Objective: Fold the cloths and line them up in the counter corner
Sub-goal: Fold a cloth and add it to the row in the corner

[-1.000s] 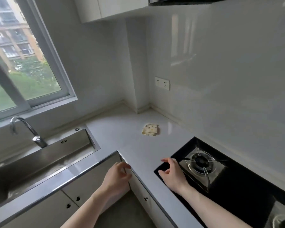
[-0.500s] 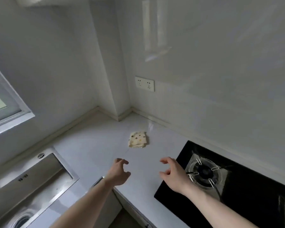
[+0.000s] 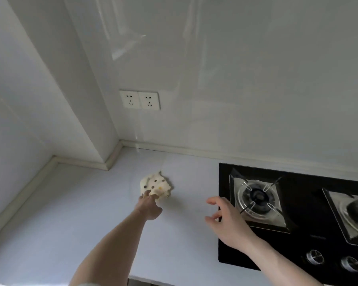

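Note:
A small cream cloth with dark and yellow dots (image 3: pixel 155 183) lies on the white counter (image 3: pixel 70 223), a little out from the wall corner (image 3: pixel 120 142). It looks bunched up, and its near edge is raised. My left hand (image 3: pixel 150 206) is stretched forward, and its fingertips pinch that near edge. My right hand (image 3: pixel 225 219) hovers to the right of the cloth, over the counter by the hob's left edge. Its fingers are spread and loosely curved, and it holds nothing.
A black glass gas hob (image 3: pixel 298 213) with two burners and two knobs (image 3: pixel 314 257) fills the right side. A double wall socket (image 3: pixel 140 99) sits above the corner. A boxed-in column (image 3: pixel 81 100) juts out at the left of the corner. The counter's front edge (image 3: pixel 153 280) runs along the bottom.
The view has swung right and closer, so the sink and window are out of sight. My left hand reached forward and took the cloth's near edge. The cloth went from flat to bunched.

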`<state>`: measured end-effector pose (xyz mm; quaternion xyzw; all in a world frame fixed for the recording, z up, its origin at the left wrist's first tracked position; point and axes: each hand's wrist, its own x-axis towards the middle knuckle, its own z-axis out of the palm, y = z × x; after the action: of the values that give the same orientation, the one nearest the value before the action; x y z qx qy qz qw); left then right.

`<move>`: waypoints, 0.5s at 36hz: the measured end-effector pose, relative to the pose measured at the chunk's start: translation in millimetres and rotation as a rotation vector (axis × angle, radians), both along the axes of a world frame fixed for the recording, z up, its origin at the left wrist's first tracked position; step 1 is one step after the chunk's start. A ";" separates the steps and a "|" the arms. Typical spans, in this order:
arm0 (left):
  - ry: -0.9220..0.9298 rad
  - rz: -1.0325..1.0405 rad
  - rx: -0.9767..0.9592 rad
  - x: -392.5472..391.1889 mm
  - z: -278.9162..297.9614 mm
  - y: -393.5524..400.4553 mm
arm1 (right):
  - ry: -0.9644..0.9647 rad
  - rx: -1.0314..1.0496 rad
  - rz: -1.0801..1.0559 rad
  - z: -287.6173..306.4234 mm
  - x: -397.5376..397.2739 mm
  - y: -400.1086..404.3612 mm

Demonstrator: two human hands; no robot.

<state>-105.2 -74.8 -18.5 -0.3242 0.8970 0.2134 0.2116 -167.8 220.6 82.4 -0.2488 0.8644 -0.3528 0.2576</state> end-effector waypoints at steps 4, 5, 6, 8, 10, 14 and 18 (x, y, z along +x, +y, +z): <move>0.001 -0.017 0.070 -16.8 -29.4 -19.8 | -0.023 0.021 -0.082 3.6 14.6 3.1; 0.004 -0.023 0.073 -19.3 -33.4 -20.8 | -0.029 0.031 -0.099 3.8 16.9 5.6; 0.011 -0.027 0.081 -20.5 -35.5 -19.5 | -0.034 0.043 -0.114 3.5 19.0 8.4; 0.064 0.000 0.111 -19.6 -31.0 -11.4 | -0.043 0.063 -0.142 2.8 22.8 14.3; 0.160 0.044 0.143 -16.5 -20.7 -3.3 | -0.049 0.067 -0.172 1.6 26.0 19.3; 0.474 0.199 0.183 -2.3 10.8 1.9 | -0.067 0.044 -0.209 4.8 31.9 17.5; 0.779 0.270 0.302 19.4 70.1 12.4 | -0.074 -0.016 -0.221 12.9 36.4 1.9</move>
<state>-85.8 -62.4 51.6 -0.2992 0.8182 0.4742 -0.1273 -131.4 222.4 95.4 -0.1409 0.8737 -0.3947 0.2470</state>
